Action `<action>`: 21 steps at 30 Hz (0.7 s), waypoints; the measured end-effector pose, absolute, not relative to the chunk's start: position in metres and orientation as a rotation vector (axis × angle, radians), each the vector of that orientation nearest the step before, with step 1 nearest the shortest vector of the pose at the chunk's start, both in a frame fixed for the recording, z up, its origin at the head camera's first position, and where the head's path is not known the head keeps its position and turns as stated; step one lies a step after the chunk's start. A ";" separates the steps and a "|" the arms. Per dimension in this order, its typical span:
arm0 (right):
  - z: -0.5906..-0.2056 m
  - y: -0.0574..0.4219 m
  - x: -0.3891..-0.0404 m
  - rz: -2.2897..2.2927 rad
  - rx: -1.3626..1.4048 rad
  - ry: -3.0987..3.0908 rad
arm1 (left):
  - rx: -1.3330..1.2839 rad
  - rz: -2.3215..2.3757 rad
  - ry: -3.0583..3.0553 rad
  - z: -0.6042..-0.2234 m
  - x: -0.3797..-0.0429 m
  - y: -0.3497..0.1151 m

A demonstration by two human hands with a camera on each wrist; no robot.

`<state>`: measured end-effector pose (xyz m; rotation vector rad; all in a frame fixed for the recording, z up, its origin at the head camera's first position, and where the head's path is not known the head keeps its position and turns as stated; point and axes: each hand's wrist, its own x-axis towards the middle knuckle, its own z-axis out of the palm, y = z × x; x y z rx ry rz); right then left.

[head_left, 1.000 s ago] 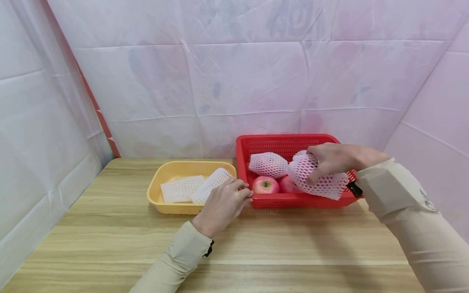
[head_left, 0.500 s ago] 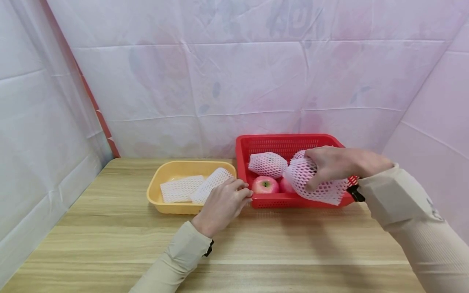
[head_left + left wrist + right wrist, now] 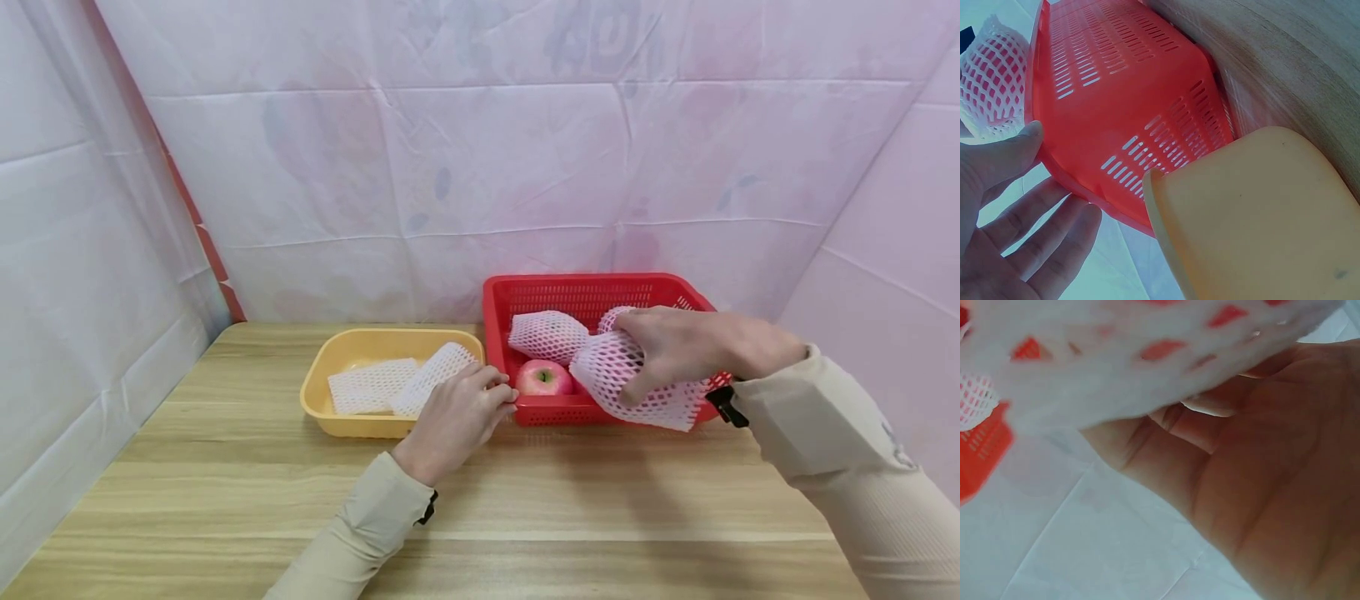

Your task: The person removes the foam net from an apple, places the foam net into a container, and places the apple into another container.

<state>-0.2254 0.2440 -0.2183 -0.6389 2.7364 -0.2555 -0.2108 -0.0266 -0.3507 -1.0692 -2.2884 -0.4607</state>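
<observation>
My Right Hand [image 3: 675, 346] Is Holding a Netted Bundle [image 3: 611, 371] Above the Red Basket [image 3: 558, 410]

I am keeping my right thumb and fingers around the netted bundle, a white foam net with a flared end, and my grip is spreading about as wide as the bundle. Its near side is bulging round, and pink is showing through the holes; I cannot tell for sure what is filling it. In the head view it is covering part of the basket's front wall and hanging slightly lower than the front rim. I cannot tell whether it is touching that rim.

My left hand [image 3: 461, 408] is pinching the basket's rim at the near left corner in a narrow grip, the thumb lying on one side and fingers reaching to the other.

Inside the basket, a bare pink apple [image 3: 543, 380] is sitting near the front left, stem facing up. A netted fruit [image 3: 550, 337] is lying just behind it, and another netted piece [image 3: 609, 319] is peeking out behind my right hand, mostly hidden.

Just left of the basket, a yellow tray [image 3: 352, 427] is standing on the wooden table [image 3: 225, 500]. Two foam nets are lying in it: a flat net [image 3: 367, 386] on the left and a slanting net [image 3: 435, 377] beside it, leaning toward the right rim. A pale curtain [image 3: 450, 167] is hanging behind everything.
</observation>
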 end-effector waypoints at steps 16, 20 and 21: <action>-0.224 0.234 -0.209 -0.193 -0.730 2.743 | -1.068 -0.465 -2.294 -0.351 -0.211 -0.026; -0.227 0.232 -0.206 -0.178 -0.753 2.756 | -1.068 -0.465 -2.292 -0.351 -0.211 -0.026; -0.228 0.231 -0.206 -0.182 -0.761 2.758 | -1.068 -0.464 -2.292 -0.351 -0.211 -0.026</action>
